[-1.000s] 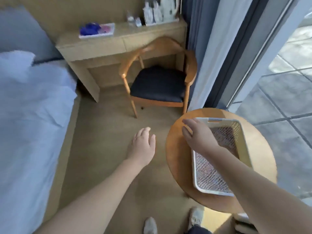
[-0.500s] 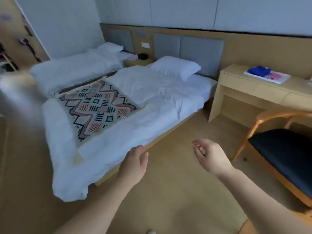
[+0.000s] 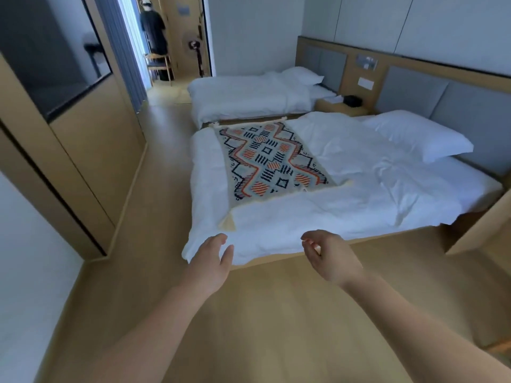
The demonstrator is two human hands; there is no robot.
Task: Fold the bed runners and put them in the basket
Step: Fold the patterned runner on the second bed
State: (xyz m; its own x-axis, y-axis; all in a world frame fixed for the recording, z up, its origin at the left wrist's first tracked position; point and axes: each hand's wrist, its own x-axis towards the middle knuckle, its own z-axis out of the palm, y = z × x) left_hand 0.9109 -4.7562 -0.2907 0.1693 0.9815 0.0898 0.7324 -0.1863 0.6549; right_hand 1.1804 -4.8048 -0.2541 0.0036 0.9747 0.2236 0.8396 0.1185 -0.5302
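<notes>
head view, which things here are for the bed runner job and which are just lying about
For the job: runner, spread flat on the near bed; left hand and right hand, both empty. The basket is not in view.
Just there: far bed, near pillow, nightstand, chair in the doorway.

I have only one camera, on my head. It looks forward and down, with a wide angle, past my left hand and right hand to the near bed. The floor fills the lower part; the second bed lies well behind.
</notes>
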